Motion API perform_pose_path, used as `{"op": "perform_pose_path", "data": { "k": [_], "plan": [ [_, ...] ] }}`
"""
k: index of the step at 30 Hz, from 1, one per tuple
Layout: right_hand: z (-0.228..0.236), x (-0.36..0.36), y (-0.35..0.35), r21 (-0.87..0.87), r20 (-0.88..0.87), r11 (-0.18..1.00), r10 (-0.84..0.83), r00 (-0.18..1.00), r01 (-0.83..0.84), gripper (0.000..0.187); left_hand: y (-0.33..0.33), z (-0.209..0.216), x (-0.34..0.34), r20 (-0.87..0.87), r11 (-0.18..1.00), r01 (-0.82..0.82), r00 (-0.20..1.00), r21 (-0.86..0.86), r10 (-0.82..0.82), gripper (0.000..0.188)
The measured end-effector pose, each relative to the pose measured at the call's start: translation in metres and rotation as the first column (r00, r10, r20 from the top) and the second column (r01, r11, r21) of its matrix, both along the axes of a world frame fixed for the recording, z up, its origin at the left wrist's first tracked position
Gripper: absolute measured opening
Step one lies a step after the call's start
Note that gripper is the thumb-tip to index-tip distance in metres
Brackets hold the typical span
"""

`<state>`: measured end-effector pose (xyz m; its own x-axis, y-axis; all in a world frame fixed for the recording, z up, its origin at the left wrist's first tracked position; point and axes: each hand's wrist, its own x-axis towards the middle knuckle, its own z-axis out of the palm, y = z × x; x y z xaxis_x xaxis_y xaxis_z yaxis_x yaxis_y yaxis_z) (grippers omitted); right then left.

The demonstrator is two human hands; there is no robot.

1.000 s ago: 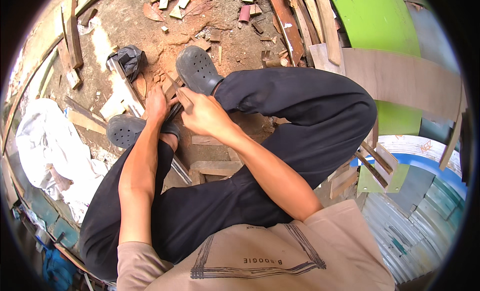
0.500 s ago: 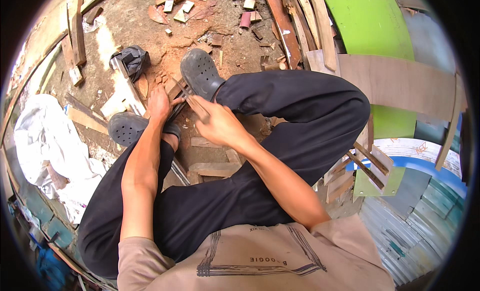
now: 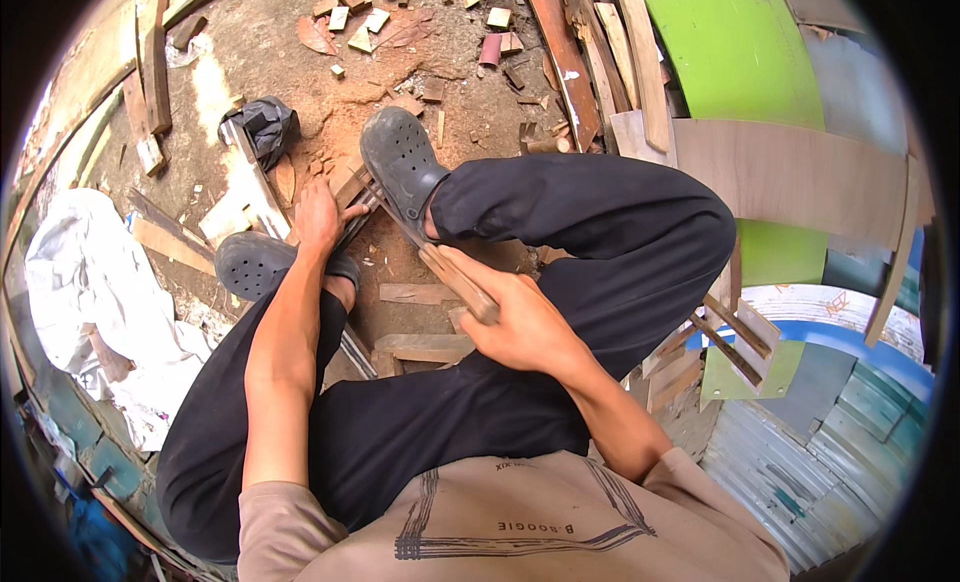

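Note:
My right hand (image 3: 520, 327) is wrapped round the wooden handle of a handsaw (image 3: 458, 282). Its thin blade, seen nearly edge-on, runs up and left past my right clog (image 3: 403, 167) to a wood piece (image 3: 352, 187). Beside that piece my left hand (image 3: 318, 217) presses down with its fingers closed, the thumb stretched toward the blade. The left hand partly hides the wood, so its full shape does not show. My left clog (image 3: 255, 264) stands just left of the left forearm.
Orange-brown sawdust (image 3: 335, 122) and small wood offcuts (image 3: 375, 20) lie beyond my feet. A crumpled black bag (image 3: 265, 127) is at the far left, a white cloth (image 3: 95, 292) nearer. Long boards (image 3: 640, 62) and a green panel (image 3: 740, 52) are stacked right. Wood strips (image 3: 425, 344) lie between my legs.
My right hand has drawn the handsaw back toward me and to the right, exposing more of its blade. The left hand has stayed almost in place.

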<state>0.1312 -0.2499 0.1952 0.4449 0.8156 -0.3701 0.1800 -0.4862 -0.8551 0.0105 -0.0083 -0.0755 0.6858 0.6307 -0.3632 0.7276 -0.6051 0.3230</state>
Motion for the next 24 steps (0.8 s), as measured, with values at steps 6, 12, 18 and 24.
{"op": "perform_pose_path", "data": {
  "k": [6, 12, 18, 24],
  "plan": [
    [-0.084, 0.027, 0.08, -0.231, 0.049, 0.972, 0.044, 0.998, -0.031, 0.058, -0.008, -0.013, 0.016, 0.064, 0.998, 0.065, 0.996, -0.005, -0.064, 0.099],
    [0.002, -0.003, -0.01, -0.001, -0.01, 1.0, 0.007, 1.0, -0.007, 0.067, 0.002, -0.009, 0.0, 0.088, 0.999, 0.019, 0.996, 0.04, -0.023, 0.098],
    [-0.074, 0.024, 0.073, -0.176, 0.068, 0.984, 0.031, 0.997, -0.018, 0.062, -0.009, -0.013, 0.014, 0.088, 0.998, 0.061, 0.994, 0.004, -0.061, 0.099],
    [0.008, -0.006, -0.016, 0.021, -0.01, 0.998, -0.057, 0.998, 0.057, 0.059, -0.002, -0.01, 0.0, 0.076, 0.999, 0.027, 0.997, 0.046, -0.03, 0.1]
  ]
}}
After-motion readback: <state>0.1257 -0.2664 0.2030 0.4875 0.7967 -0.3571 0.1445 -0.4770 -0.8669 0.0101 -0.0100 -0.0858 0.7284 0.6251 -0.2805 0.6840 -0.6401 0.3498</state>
